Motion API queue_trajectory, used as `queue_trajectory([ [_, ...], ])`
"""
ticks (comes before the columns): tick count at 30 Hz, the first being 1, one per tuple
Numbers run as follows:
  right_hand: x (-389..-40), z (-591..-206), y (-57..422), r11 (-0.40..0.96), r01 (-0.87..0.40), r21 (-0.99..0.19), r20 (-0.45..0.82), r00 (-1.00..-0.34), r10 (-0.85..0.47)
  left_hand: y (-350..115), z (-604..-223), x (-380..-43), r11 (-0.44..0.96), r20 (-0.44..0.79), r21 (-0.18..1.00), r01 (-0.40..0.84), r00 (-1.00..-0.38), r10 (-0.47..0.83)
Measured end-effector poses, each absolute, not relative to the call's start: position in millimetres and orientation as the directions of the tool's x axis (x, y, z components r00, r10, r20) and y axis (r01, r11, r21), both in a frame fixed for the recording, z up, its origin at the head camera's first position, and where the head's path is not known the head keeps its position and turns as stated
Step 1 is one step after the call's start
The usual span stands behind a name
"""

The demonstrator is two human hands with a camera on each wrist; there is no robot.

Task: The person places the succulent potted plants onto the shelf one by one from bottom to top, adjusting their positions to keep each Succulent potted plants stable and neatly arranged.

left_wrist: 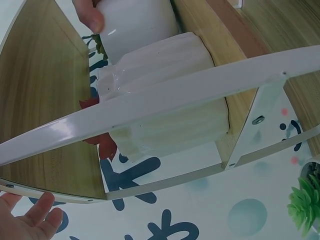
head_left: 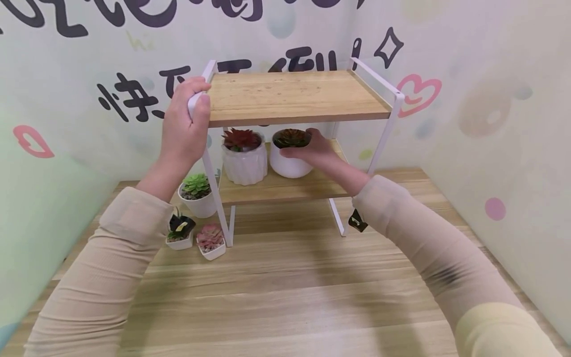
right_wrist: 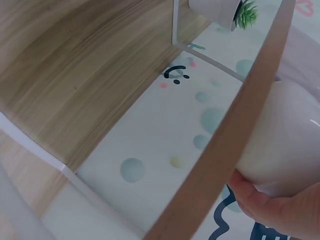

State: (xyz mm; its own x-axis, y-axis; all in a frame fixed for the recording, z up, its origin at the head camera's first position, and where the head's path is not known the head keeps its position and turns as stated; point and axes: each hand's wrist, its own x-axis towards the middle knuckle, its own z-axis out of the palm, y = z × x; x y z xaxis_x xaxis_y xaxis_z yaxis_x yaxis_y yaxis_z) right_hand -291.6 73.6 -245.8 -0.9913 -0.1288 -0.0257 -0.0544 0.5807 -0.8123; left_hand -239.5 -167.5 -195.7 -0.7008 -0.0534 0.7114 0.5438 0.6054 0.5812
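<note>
A two-tier shelf rack [head_left: 294, 96] with wooden boards and white metal sides stands on the table. My left hand [head_left: 183, 121] grips the white rail at the upper left end of the rack. Under the top board, my right hand [head_left: 318, 148] holds the right side of a round white pot [head_left: 290, 167] with a dark reddish-green succulent. That pot is on or just above the lower board [head_left: 285, 191]; I cannot tell which. Left of it, a ribbed white pot [head_left: 245, 166] with a red succulent [head_left: 242, 139] sits on the same board.
Beside the rack's left legs stand a green succulent pot [head_left: 201, 204], a small dark-leaved plant [head_left: 180, 228] and a pink succulent [head_left: 210, 239]. A dark object [head_left: 358, 221] lies partly behind my right sleeve. A printed wall [head_left: 285, 29] closes the back.
</note>
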Motion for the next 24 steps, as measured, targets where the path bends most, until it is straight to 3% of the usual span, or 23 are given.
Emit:
queue_trajectory([
  [24, -294.5, -246.8, 73.2, 0.563, -0.018, -0.826, -0.066, -0.99, -0.128, -167.2, -195.9, -238.3, 0.611, 0.708, 0.577, 0.542, -0.705, -0.045],
])
